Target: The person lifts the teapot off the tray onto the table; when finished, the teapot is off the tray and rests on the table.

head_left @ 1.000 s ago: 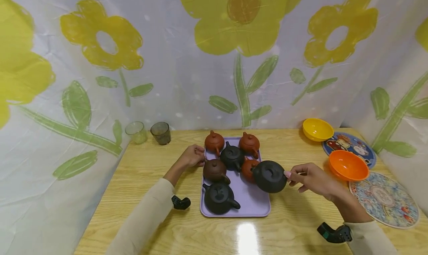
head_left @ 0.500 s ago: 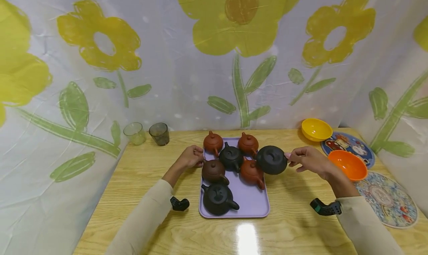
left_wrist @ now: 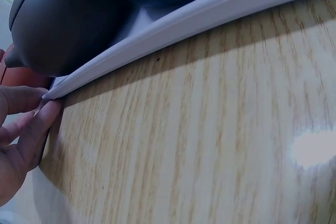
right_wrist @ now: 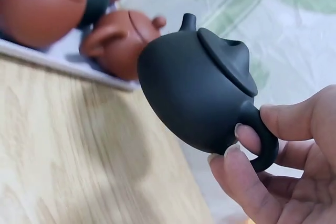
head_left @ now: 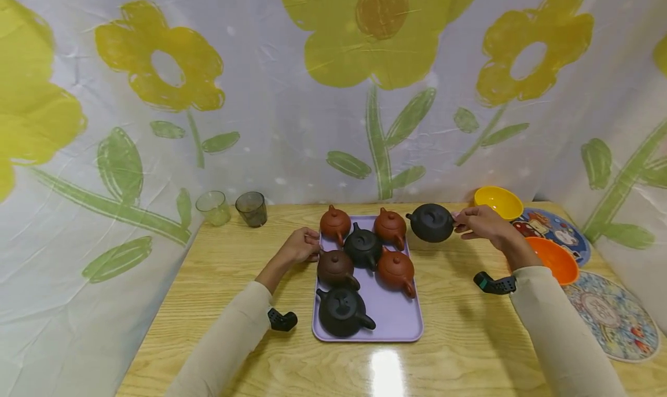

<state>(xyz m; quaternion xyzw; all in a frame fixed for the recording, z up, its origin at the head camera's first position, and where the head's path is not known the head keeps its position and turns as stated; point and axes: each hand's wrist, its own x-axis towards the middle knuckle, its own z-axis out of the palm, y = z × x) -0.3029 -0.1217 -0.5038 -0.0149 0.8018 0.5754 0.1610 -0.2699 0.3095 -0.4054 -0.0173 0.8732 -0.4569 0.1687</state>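
Note:
My right hand [head_left: 483, 224] grips a black teapot [head_left: 431, 223] by its loop handle, fingers and thumb around it, as the right wrist view shows. The teapot hangs over the wooden table, to the right of the tray's far corner. My left hand [head_left: 298, 246] pinches the left rim of a lilac tray [head_left: 391, 319] between thumb and fingers. On that tray sit several teapots: a brown teapot [head_left: 335, 267], a black teapot [head_left: 342, 311] at the near left, another black teapot [head_left: 363, 247] in the middle, and orange-red teapots, one being the orange teapot [head_left: 396, 269] at right.
Two glass cups, one greenish cup [head_left: 213, 209] and one grey cup [head_left: 252, 209], stand at the back left. At right are a yellow bowl [head_left: 495, 199], an orange bowl [head_left: 560, 261] and two round patterned mats. A flowered curtain [head_left: 281, 125] hangs behind the wooden table [head_left: 234, 258].
My right hand has carried the black teapot from over the tray's right side toward the back right, off the tray. The left hand stays at the tray's rim.

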